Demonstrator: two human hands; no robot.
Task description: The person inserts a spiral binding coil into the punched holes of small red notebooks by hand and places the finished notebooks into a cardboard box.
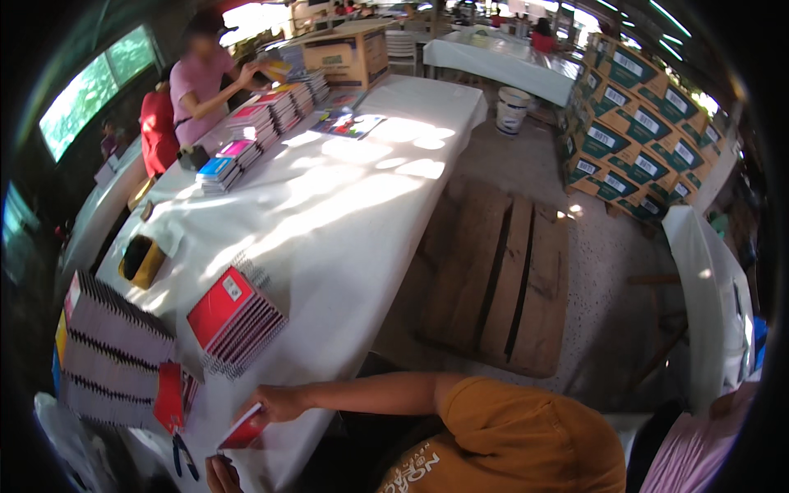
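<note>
My right hand (279, 403) grips a red-covered notebook (245, 430) by its upper edge, tilted over the white-covered table. At the notebook's lower corner is my left hand (222, 474), its fingers pinched together; what they hold is too small to make out. Just left of it lies a pair of pliers (185, 457) with dark handles. Beside the pliers, a red notebook (168, 396) leans against a tall stack of spiral-bound notebooks (119, 353). Farther up the table sits a pile of red spiral notebooks (236, 312), their wire coils sticking out.
A yellow container (142, 261) stands near the table's left edge. Beyond it a person in pink (197, 94) handles books by several book stacks (246, 123) and a cardboard box (347, 57). Right are a wooden pallet (501, 279), stacked cartons (641, 131) and a white bucket (511, 111).
</note>
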